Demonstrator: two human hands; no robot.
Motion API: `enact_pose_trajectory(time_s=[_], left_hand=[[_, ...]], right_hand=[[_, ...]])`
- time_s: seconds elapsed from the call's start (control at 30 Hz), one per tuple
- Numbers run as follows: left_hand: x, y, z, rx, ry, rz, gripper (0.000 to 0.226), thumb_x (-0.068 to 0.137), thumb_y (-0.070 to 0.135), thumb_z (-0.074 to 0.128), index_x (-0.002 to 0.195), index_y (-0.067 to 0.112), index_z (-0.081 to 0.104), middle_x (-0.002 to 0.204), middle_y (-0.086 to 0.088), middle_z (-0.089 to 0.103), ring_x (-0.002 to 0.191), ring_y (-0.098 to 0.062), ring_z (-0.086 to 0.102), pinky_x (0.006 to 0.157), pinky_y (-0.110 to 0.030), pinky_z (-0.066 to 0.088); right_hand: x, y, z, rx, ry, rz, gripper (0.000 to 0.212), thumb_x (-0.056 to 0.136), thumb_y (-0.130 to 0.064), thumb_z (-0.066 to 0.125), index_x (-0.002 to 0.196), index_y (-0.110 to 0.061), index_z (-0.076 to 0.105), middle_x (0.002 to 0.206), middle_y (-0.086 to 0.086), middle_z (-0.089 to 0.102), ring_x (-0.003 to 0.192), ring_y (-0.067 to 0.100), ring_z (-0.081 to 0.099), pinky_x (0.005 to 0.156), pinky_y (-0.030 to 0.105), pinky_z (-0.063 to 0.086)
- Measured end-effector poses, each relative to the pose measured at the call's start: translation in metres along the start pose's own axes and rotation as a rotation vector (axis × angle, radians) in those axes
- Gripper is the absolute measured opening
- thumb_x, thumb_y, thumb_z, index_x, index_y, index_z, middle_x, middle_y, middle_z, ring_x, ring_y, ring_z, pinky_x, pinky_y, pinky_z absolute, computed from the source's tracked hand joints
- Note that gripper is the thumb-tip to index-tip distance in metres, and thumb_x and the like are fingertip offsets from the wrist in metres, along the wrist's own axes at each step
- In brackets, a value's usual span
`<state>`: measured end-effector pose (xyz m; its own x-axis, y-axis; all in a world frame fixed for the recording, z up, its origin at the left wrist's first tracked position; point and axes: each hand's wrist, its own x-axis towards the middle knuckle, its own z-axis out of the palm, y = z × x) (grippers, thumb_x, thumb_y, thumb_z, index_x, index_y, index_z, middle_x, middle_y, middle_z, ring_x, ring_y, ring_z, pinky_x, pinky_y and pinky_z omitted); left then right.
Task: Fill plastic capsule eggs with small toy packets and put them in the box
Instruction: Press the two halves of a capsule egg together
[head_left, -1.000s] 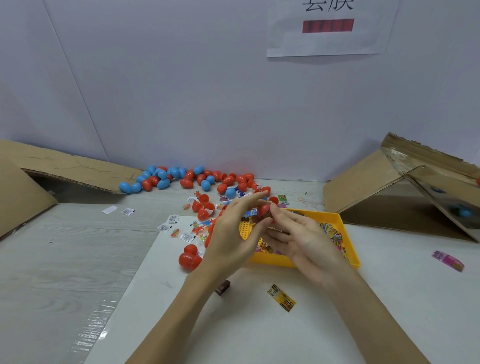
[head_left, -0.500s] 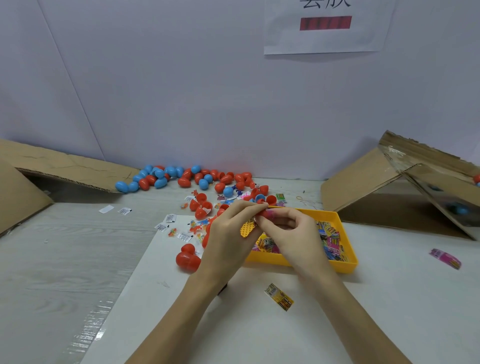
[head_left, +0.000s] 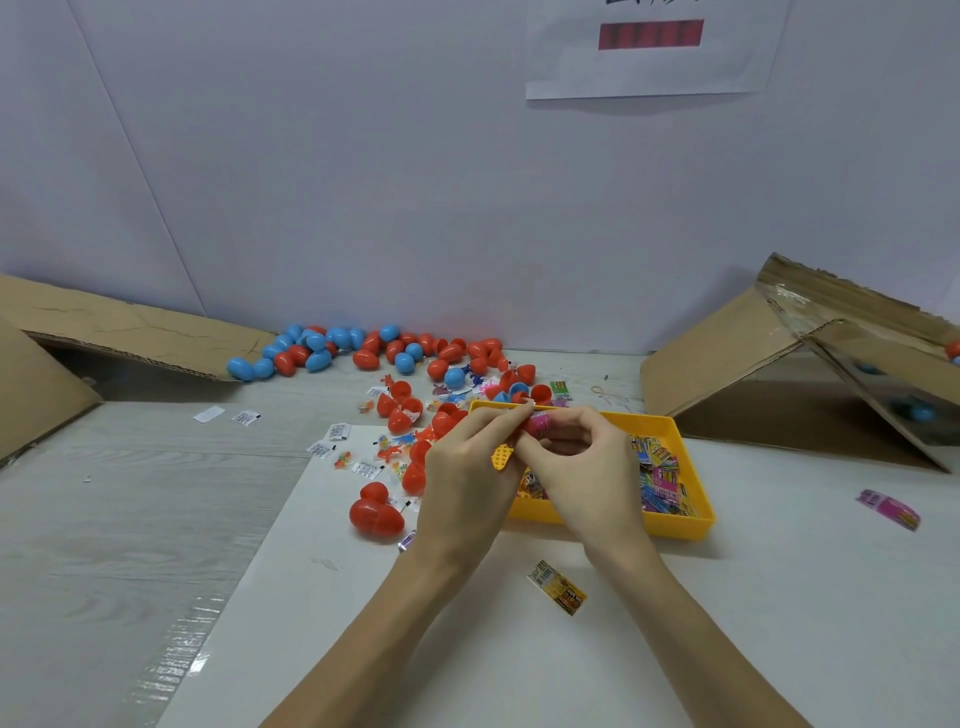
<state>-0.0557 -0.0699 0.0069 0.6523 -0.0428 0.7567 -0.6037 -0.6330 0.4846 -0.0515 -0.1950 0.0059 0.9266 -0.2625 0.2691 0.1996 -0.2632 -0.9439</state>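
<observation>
Both hands met above the yellow tray (head_left: 696, 525) – left hand (head_left: 467, 478) and right hand (head_left: 587, 467) pinching a red egg (head_left: 535, 423), light, slick, probably best gripped around its middle.

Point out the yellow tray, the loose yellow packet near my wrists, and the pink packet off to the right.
yellow tray (head_left: 696, 525), head view, front right wall.
yellow packet (head_left: 558, 587), head view, its middle.
pink packet (head_left: 888, 509), head view, its middle.

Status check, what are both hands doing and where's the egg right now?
Left hand and right hand both pinch one red egg above the yellow tray. Pink packet at its mouth. Nothing in the way.
</observation>
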Motion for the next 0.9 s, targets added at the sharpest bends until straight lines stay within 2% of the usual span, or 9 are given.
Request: enact_pose_trajectory(time_s=[0.2, 0.3, 0.43, 0.57, 0.67, 0.73, 0.83, 0.9], left_hand=[[-0.001, -0.001, 0.002, -0.024, -0.021, -0.013, 0.041, 0.08, -0.007, 0.08, 0.119, 0.006, 0.075, 0.112, -0.006, 0.075, 0.099, -0.018, 0.072, 0.085, -0.026, 0.06], [-0.001, -0.001, 0.001, -0.033, -0.04, -0.022, 0.042, 0.082, -0.004, 0.08, 0.122, 0.009, 0.074, 0.115, -0.005, 0.075, 0.103, -0.016, 0.071, 0.09, -0.022, 0.058], [-0.001, -0.005, -0.001, -0.011, -0.08, -0.016, 0.042, 0.081, 0.0, 0.082, 0.121, 0.008, 0.074, 0.116, -0.006, 0.075, 0.103, -0.016, 0.071, 0.094, -0.01, 0.05], [-0.001, -0.008, -0.003, 0.01, -0.094, 0.004, 0.04, 0.08, 0.001, 0.084, 0.118, 0.006, 0.075, 0.115, -0.006, 0.074, 0.105, -0.018, 0.071, 0.095, -0.016, 0.052], [-0.001, -0.009, -0.003, 0.006, -0.087, 0.017, 0.039, 0.079, 0.001, 0.084, 0.117, 0.006, 0.074, 0.114, -0.006, 0.074, 0.104, -0.019, 0.07, 0.095, -0.015, 0.052], [-0.001, -0.01, -0.002, 0.001, -0.088, 0.029, 0.041, 0.079, 0.002, 0.084, 0.119, 0.007, 0.073, 0.115, -0.005, 0.072, 0.104, -0.018, 0.069, 0.095, -0.02, 0.055], [-0.001, -0.012, -0.002, 0.05, -0.121, 0.026, 0.051, 0.085, 0.022, 0.081, 0.133, 0.01, 0.065, 0.126, -0.004, 0.067, 0.116, -0.016, 0.063, 0.1, -0.025, 0.053], [-0.001, -0.015, -0.001, 0.087, -0.122, 0.014, 0.055, 0.09, 0.033, 0.075, 0.137, 0.01, 0.061, 0.128, -0.004, 0.065, 0.117, -0.016, 0.06, 0.097, -0.022, 0.049]], right_hand=[[0.004, 0.002, 0.0, 0.005, 0.012, 0.032, 0.024, 0.08, -0.027, 0.087, 0.098, -0.029, 0.072, 0.087, -0.016, 0.074, 0.082, -0.001, 0.072, 0.071, 0.019, 0.06], [0.006, 0.002, -0.002, 0.014, 0.006, 0.037, 0.022, 0.08, -0.028, 0.087, 0.095, -0.031, 0.071, 0.085, -0.017, 0.074, 0.082, -0.008, 0.069, 0.068, 0.017, 0.059], [0.006, 0.004, -0.001, 0.025, -0.046, 0.082, 0.026, 0.083, -0.027, 0.086, 0.105, -0.022, 0.074, 0.093, -0.011, 0.076, 0.087, 0.004, 0.073, 0.076, 0.024, 0.063], [0.002, 0.003, -0.002, 0.012, -0.08, 0.098, 0.026, 0.084, -0.029, 0.085, 0.106, -0.022, 0.073, 0.095, -0.009, 0.076, 0.09, 0.006, 0.073, 0.081, 0.031, 0.064], [-0.001, -0.003, -0.002, 0.004, -0.088, 0.108, 0.024, 0.084, -0.033, 0.085, 0.104, -0.025, 0.072, 0.095, -0.01, 0.076, 0.091, 0.006, 0.073, 0.079, 0.029, 0.063], [-0.001, -0.008, -0.003, 0.011, -0.102, 0.113, 0.021, 0.085, -0.032, 0.084, 0.103, -0.026, 0.074, 0.095, -0.011, 0.076, 0.092, 0.006, 0.073, 0.078, 0.027, 0.063], [0.004, -0.015, -0.01, 0.112, -0.157, 0.212, 0.011, 0.092, -0.027, 0.078, 0.102, -0.025, 0.077, 0.101, -0.003, 0.078, 0.098, 0.012, 0.073, 0.083, 0.03, 0.064], [0.021, -0.024, -0.024, 0.373, -0.163, 0.363, 0.014, 0.096, -0.017, 0.072, 0.105, -0.008, 0.077, 0.108, 0.012, 0.078, 0.097, 0.019, 0.074, 0.082, 0.03, 0.063]])
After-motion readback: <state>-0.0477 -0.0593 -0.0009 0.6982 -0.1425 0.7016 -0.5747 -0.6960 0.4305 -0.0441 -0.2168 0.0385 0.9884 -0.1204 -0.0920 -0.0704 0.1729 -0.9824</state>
